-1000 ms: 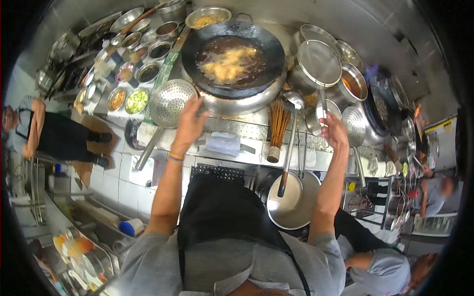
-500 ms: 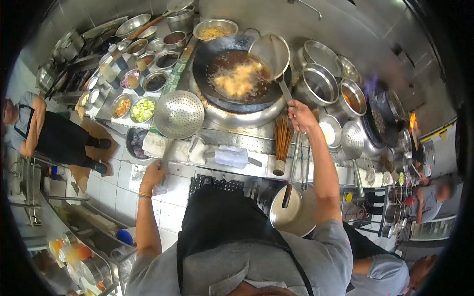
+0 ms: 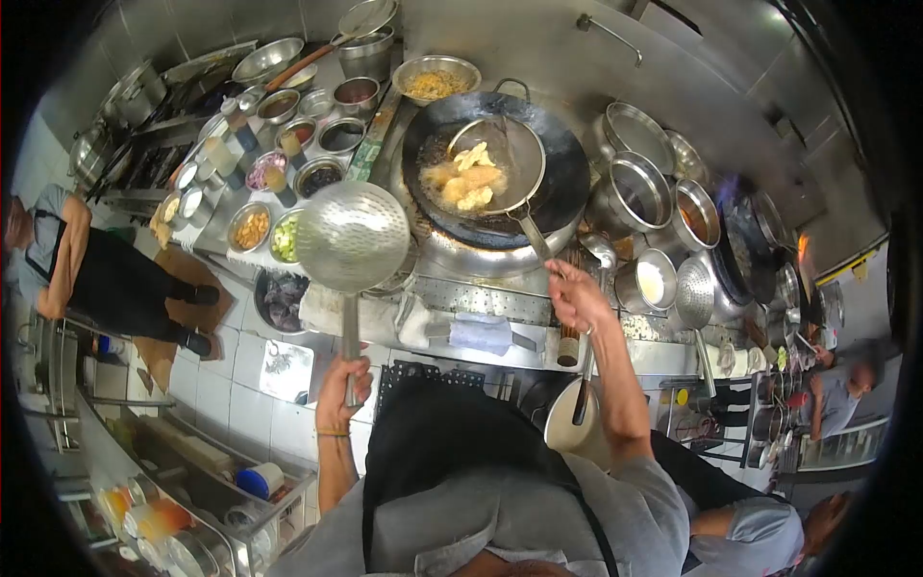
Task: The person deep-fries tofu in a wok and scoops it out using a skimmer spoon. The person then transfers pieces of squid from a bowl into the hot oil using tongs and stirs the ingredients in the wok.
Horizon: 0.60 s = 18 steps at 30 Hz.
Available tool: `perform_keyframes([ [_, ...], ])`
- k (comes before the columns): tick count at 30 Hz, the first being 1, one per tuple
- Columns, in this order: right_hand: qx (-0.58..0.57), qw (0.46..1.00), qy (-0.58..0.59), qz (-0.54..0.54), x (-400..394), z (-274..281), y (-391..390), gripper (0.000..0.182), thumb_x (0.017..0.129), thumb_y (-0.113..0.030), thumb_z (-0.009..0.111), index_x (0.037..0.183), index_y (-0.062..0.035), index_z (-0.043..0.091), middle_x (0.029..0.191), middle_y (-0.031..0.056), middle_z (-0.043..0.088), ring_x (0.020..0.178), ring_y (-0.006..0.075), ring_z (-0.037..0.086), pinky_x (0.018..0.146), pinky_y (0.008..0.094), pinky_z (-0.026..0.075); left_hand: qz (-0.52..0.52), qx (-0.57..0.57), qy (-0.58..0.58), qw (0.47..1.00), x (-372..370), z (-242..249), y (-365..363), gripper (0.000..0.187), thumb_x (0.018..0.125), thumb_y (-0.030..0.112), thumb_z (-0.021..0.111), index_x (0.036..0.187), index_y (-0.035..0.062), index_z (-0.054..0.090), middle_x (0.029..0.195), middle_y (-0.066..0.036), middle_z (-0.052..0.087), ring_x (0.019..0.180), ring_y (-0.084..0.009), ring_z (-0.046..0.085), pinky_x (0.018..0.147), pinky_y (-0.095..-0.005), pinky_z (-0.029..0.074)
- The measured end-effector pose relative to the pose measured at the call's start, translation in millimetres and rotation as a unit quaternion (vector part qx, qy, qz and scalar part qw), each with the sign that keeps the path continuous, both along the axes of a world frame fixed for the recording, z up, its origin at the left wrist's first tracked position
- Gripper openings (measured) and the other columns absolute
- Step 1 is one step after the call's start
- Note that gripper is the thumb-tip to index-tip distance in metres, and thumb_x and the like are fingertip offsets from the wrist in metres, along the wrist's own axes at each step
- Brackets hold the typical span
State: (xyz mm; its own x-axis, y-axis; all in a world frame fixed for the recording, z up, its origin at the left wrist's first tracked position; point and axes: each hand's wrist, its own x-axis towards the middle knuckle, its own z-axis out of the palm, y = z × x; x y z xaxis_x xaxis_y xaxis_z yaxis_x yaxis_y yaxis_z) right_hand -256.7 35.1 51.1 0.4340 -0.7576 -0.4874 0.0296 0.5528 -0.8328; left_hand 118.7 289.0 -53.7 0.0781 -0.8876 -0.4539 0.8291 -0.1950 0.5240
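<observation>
My left hand [image 3: 342, 377] is closed around the handle of a perforated skimmer [image 3: 352, 237], which I hold upright so that its round steel bowl stands above the front edge of the counter [image 3: 500, 300], just left of the wok [image 3: 495, 173]. My right hand [image 3: 575, 293] is closed around the long handle of a wire mesh strainer [image 3: 498, 165], whose basket sits tilted inside the wok and carries several pale yellow battered pieces [image 3: 468, 176], part of them lifted clear of the dark oil. The wok rests in a round steel burner ring [image 3: 481, 253] set into the counter. Behind the wok stands a steel bowl of fried crumbs [image 3: 436, 79]. To the left of the wok, rows of small steel condiment bowls [image 3: 288, 144] hold sauces, chopped vegetables and seasonings. To its right stand several steel pots [image 3: 639, 197], one holding an orange sauce, and a second perforated ladle [image 3: 694, 281]. On the counter edge near my right hand lie a folded cloth [image 3: 481, 335] and a bundle of long chopsticks [image 3: 571, 341], partly hidden by my arm. A person in a black apron [image 3: 82, 260] stands at far left, well apart from the counter.
</observation>
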Motion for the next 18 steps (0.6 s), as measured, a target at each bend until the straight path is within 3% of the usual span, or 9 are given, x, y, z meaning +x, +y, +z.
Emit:
perform_keyframes([
  [4, -0.092, 0.992, 0.087, -0.025, 2.2, -16.7, 22.8, 0.043, 0.1, -0.007, 0.052, 0.143, -0.0042, 0.045, 0.068, -0.0002, 0.052, 0.037, 0.0064, 0.036, 0.03, 0.0262, 0.028, -0.012, 0.051, -0.316, 0.947, 9.6, 66.1, -14.6, 0.044, 0.085, 0.006, 0.058, 0.126, 0.0025, 0.044, 0.074, -0.007, 0.054, 0.045, -0.0148, 0.051, 0.036, -0.0294, 0.045],
  [7, -0.258, 0.945, 0.203, 0.003, 7.0, -36.3, 24.9, 0.044, 0.1, -0.006, 0.054, 0.143, -0.0023, 0.049, 0.072, -0.0004, 0.054, 0.046, 0.0058, 0.041, 0.039, 0.0255, 0.035, -0.013, 0.02, -0.489, 0.872, 4.7, 97.5, -51.4, 0.048, 0.085, 0.005, 0.057, 0.131, -0.0005, 0.044, 0.079, -0.013, 0.059, 0.049, -0.0217, 0.058, 0.044, -0.0339, 0.049],
  [8, -0.363, 0.907, 0.214, -0.014, 4.0, -63.5, 18.1, 0.043, 0.099, -0.005, 0.054, 0.142, -0.0012, 0.052, 0.077, -0.0012, 0.056, 0.058, 0.0054, 0.044, 0.051, 0.0244, 0.04, -0.012, -0.004, -0.535, 0.845, 3.0, 103.7, -65.6, 0.05, 0.085, 0.004, 0.057, 0.133, -0.0015, 0.044, 0.081, -0.015, 0.061, 0.052, -0.0252, 0.061, 0.047, -0.0364, 0.051],
  [9, -0.39, 0.89, 0.233, -0.04, 3.9, -73.6, 15.9, 0.042, 0.099, -0.004, 0.054, 0.141, -0.0007, 0.053, 0.078, -0.0015, 0.056, 0.06, 0.0053, 0.044, 0.054, 0.0242, 0.04, 0.022, -0.067, -0.648, 0.758, 4.0, 95.1, -84.1, 0.054, 0.084, 0.004, 0.058, 0.135, -0.0004, 0.044, 0.085, -0.017, 0.063, 0.057, -0.0297, 0.063, 0.053, -0.0404, 0.052],
  [11, -0.441, 0.85, 0.272, -0.089, 11.3, -81.8, 14.1, 0.041, 0.099, -0.004, 0.055, 0.139, 0.0004, 0.054, 0.079, -0.0022, 0.056, 0.065, 0.005, 0.045, 0.059, 0.0237, 0.04, 0.096, -0.184, -0.819, 0.534, 4.6, 65.4, -124.6, 0.06, 0.082, 0.004, 0.06, 0.14, 0.0017, 0.044, 0.093, -0.022, 0.066, 0.068, -0.0389, 0.067, 0.064, -0.0483, 0.054],
  [14, -0.391, 0.882, 0.223, -0.141, 14.4, -61.5, 16.7, 0.04, 0.1, -0.005, 0.054, 0.14, 0.0014, 0.053, 0.076, -0.0012, 0.055, 0.061, 0.005, 0.045, 0.055, 0.0245, 0.04, 0.018, -0.13, -0.849, 0.512, -11.6, 81.5, -167.6, 0.067, 0.079, 0.006, 0.063, 0.143, 0.0083, 0.045, 0.103, -0.025, 0.066, 0.085, -0.0464, 0.066, 0.077, -0.0566, 0.052],
  [15, -0.362, 0.894, 0.209, -0.159, 13.8, -51.4, 18.8, 0.04, 0.1, -0.006, 0.054, 0.14, 0.0013, 0.053, 0.075, -0.0007, 0.055, 0.06, 0.005, 0.045, 0.053, 0.0247, 0.04, -0.026, -0.11, -0.865, 0.489, -11.0, 82.6, -178.1, 0.066, 0.079, 0.008, 0.063, 0.143, 0.0097, 0.046, 0.103, -0.024, 0.066, 0.086, -0.0455, 0.066, 0.076, -0.0564, 0.052],
  [16, -0.324, 0.912, 0.194, -0.162, 9.4, -46.6, 19.6, 0.041, 0.101, -0.006, 0.053, 0.141, 0.0005, 0.051, 0.071, 0.0002, 0.054, 0.049, 0.0055, 0.044, 0.043, 0.0264, 0.038, -0.068, -0.092, -0.879, 0.463, -9.9, 81.3, -191.0, 0.066, 0.08, 0.009, 0.063, 0.144, 0.0111, 0.046, 0.103, -0.023, 0.066, 0.086, -0.0446, 0.067, 0.076, -0.0562, 0.052],
  [18, -0.281, 0.929, 0.14, -0.197, -0.1, -39.8, 23.4, 0.043, 0.1, -0.006, 0.055, 0.142, 0.0007, 0.051, 0.072, 0.0007, 0.056, 0.053, 0.0064, 0.047, 0.046, 0.0258, 0.039, -0.134, -0.072, -0.899, 0.41, -1.3, 70.7, -212.1, 0.065, 0.081, 0.012, 0.061, 0.144, 0.0154, 0.047, 0.105, -0.021, 0.066, 0.087, -0.0428, 0.067, 0.075, -0.0542, 0.054],
])
